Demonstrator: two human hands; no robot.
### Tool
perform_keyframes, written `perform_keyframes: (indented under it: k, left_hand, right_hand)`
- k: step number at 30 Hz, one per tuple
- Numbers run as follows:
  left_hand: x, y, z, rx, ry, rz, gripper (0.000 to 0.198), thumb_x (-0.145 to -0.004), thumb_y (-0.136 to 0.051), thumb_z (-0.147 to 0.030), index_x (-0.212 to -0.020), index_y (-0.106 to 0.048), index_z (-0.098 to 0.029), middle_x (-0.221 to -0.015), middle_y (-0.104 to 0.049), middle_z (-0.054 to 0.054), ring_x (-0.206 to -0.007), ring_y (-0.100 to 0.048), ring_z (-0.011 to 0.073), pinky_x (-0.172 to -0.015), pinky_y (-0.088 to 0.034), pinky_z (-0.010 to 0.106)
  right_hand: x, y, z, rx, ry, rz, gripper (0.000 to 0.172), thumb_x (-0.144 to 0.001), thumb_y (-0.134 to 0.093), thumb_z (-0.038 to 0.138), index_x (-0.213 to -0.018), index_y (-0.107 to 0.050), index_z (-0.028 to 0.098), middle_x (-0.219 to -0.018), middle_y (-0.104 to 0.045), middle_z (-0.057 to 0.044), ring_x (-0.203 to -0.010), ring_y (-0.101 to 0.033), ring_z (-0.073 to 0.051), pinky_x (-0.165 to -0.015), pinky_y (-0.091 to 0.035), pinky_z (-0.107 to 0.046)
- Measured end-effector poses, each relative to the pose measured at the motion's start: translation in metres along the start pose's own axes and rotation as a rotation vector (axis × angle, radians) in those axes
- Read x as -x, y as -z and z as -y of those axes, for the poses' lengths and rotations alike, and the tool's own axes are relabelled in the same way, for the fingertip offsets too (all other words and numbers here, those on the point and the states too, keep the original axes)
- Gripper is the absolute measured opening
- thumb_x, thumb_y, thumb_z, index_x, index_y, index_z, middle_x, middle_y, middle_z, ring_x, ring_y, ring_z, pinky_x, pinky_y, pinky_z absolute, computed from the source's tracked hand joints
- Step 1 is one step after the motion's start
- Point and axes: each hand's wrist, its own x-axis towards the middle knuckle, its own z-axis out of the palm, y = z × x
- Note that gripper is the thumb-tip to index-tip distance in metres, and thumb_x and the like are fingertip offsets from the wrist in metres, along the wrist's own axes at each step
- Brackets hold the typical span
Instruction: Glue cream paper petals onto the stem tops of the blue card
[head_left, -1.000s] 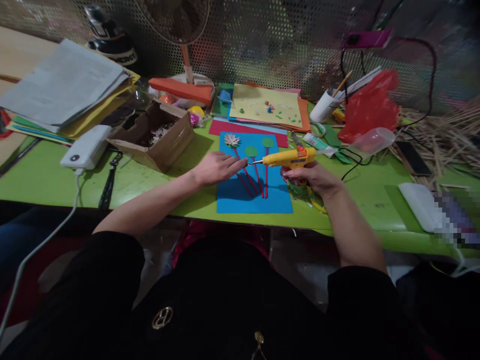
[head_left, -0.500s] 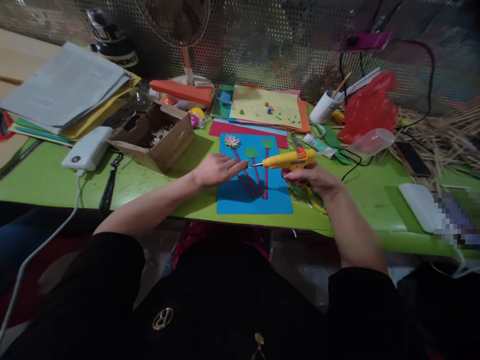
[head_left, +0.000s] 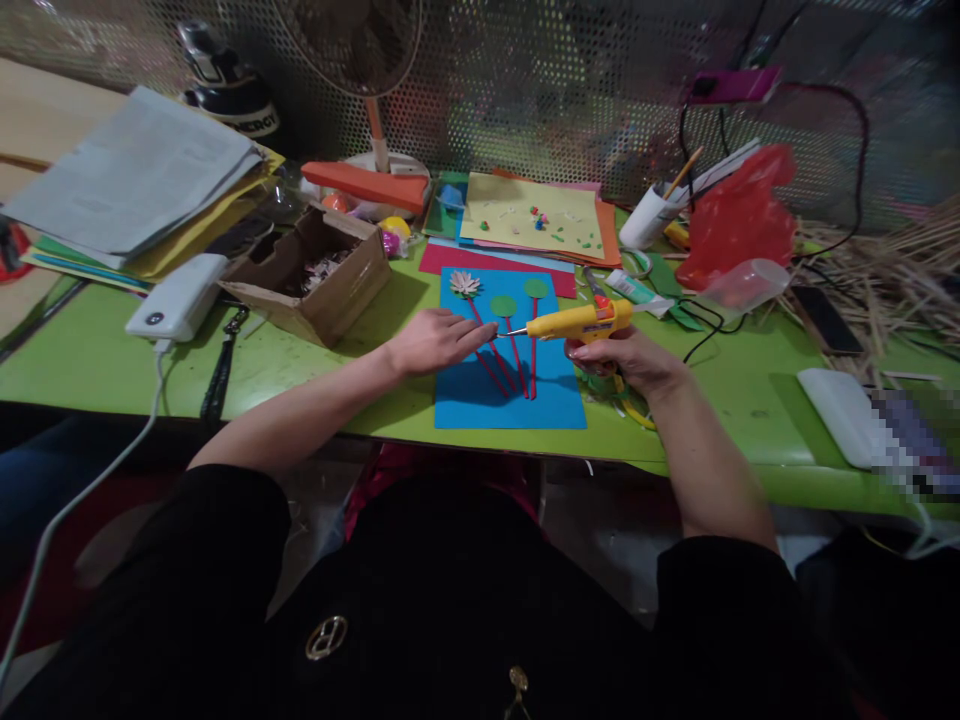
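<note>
My right hand (head_left: 631, 358) is wrapped round the handle of a yellow hot glue gun (head_left: 577, 322), its metal nozzle pointing left. Close to that nozzle are the fingertips of my left hand (head_left: 439, 341), pressed together; whatever they pinch is too small to make out. Both hands hover over a sheet of blue paper (head_left: 506, 412). On it lie several dark red stems (head_left: 533, 360), a pale petalled flower (head_left: 465, 285) at the top left, and two green paper circles (head_left: 503, 306) at stem tops. My left hand covers part of the sheet's left side.
A cardboard box (head_left: 360, 290) with small pieces inside stands left of the sheet. Behind lies yellow paper (head_left: 525, 212) with tiny coloured bits. To the right are a red plastic bag (head_left: 739, 225), a white cup (head_left: 645, 218), thin sticks (head_left: 877, 280) and a black cable (head_left: 712, 326).
Almost nothing differs. Both hands and the glue gun keep their places, and the whole view has shifted very slightly.
</note>
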Motion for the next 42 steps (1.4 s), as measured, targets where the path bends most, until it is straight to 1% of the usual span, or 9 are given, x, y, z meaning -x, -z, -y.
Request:
perform_keyframes:
  k: [8,16,20,23,25,30,33,39,42]
  left_hand:
    - [0.0005,-0.0002,-0.0009,0.111,0.043,-0.051,0.03,-0.102,-0.035,-0.029,-0.111,-0.063,-0.019,-0.079,-0.072,0.005,-0.059,-0.059,0.0107,-0.051,-0.039,0.026]
    - [0.0021,-0.0037,0.0012,-0.141,-0.107,-0.171,0.025,-0.1,-0.038,-0.019,-0.113,-0.06,-0.017,-0.072,-0.07,0.001,-0.056,-0.06,0.01,-0.047,-0.038,0.025]
    - [0.002,-0.0037,0.0009,-0.187,-0.101,-0.145,0.027,-0.101,-0.036,-0.02,-0.112,-0.06,-0.018,-0.074,-0.071,0.001,-0.056,-0.061,0.0094,-0.047,-0.038,0.025]
    - [0.0015,-0.0034,0.0006,-0.172,-0.11,-0.167,0.026,-0.101,-0.037,-0.02,-0.111,-0.061,-0.018,-0.073,-0.071,0.0,-0.055,-0.06,0.0098,-0.047,-0.038,0.026]
    - [0.0013,-0.0033,0.0005,-0.131,-0.1,-0.169,0.026,-0.1,-0.037,-0.02,-0.111,-0.061,-0.019,-0.07,-0.07,0.0,-0.054,-0.059,0.0101,-0.046,-0.037,0.026]
    - [0.0014,-0.003,0.0004,0.012,-0.016,-0.106,0.029,-0.101,-0.036,-0.024,-0.111,-0.063,-0.021,-0.074,-0.07,0.003,-0.055,-0.059,0.01,-0.047,-0.038,0.025]
    - [0.0014,-0.0027,0.0003,0.088,0.017,-0.107,0.028,-0.101,-0.037,-0.026,-0.11,-0.063,-0.021,-0.072,-0.068,0.002,-0.054,-0.058,0.0103,-0.047,-0.039,0.025]
    - [0.0013,-0.0017,0.0004,-0.054,-0.053,-0.102,0.029,-0.1,-0.036,-0.023,-0.111,-0.063,-0.02,-0.072,-0.07,0.002,-0.054,-0.059,0.0109,-0.047,-0.037,0.026]
    - [0.0015,-0.0023,0.0005,-0.06,-0.056,-0.12,0.028,-0.1,-0.037,-0.022,-0.112,-0.063,-0.02,-0.071,-0.069,0.002,-0.054,-0.059,0.011,-0.047,-0.037,0.026]
  right_hand:
    - [-0.0001,0.0004,-0.0008,-0.037,0.026,0.023,0.014,-0.07,-0.073,0.028,-0.074,-0.062,0.02,-0.059,-0.048,0.002,-0.047,-0.037,-0.008,-0.039,-0.025,-0.023]
    - [-0.0013,0.0027,-0.0027,-0.072,0.035,0.046,0.014,-0.07,-0.073,0.026,-0.075,-0.063,0.018,-0.059,-0.048,0.002,-0.047,-0.037,-0.007,-0.039,-0.024,-0.022]
    - [-0.0014,0.0023,-0.0029,-0.082,0.028,0.051,0.014,-0.07,-0.073,0.026,-0.075,-0.062,0.018,-0.059,-0.048,0.003,-0.046,-0.037,-0.007,-0.039,-0.024,-0.023]
    - [-0.0013,0.002,-0.0032,-0.079,0.027,0.041,0.015,-0.07,-0.074,0.026,-0.077,-0.063,0.019,-0.061,-0.049,0.003,-0.046,-0.036,-0.007,-0.039,-0.025,-0.023]
    - [-0.0011,0.0019,-0.003,-0.076,0.024,0.037,0.015,-0.07,-0.074,0.027,-0.077,-0.063,0.019,-0.062,-0.049,0.003,-0.047,-0.036,-0.007,-0.039,-0.026,-0.023]
    - [-0.0008,0.0028,-0.0031,-0.068,0.003,0.047,0.016,-0.07,-0.073,0.027,-0.076,-0.061,0.02,-0.06,-0.047,0.003,-0.046,-0.036,-0.007,-0.038,-0.023,-0.023]
    - [-0.0012,0.0036,-0.0044,-0.07,0.003,0.038,0.015,-0.07,-0.073,0.027,-0.077,-0.061,0.02,-0.06,-0.048,0.003,-0.047,-0.036,-0.007,-0.039,-0.023,-0.023]
    - [-0.0016,0.0025,-0.005,-0.079,0.021,0.034,0.015,-0.071,-0.073,0.026,-0.076,-0.062,0.019,-0.06,-0.048,0.003,-0.047,-0.035,-0.006,-0.039,-0.023,-0.022]
    - [-0.0013,0.0019,-0.0035,-0.083,0.018,0.042,0.014,-0.07,-0.073,0.025,-0.076,-0.062,0.019,-0.06,-0.047,0.003,-0.046,-0.035,-0.006,-0.039,-0.023,-0.022]
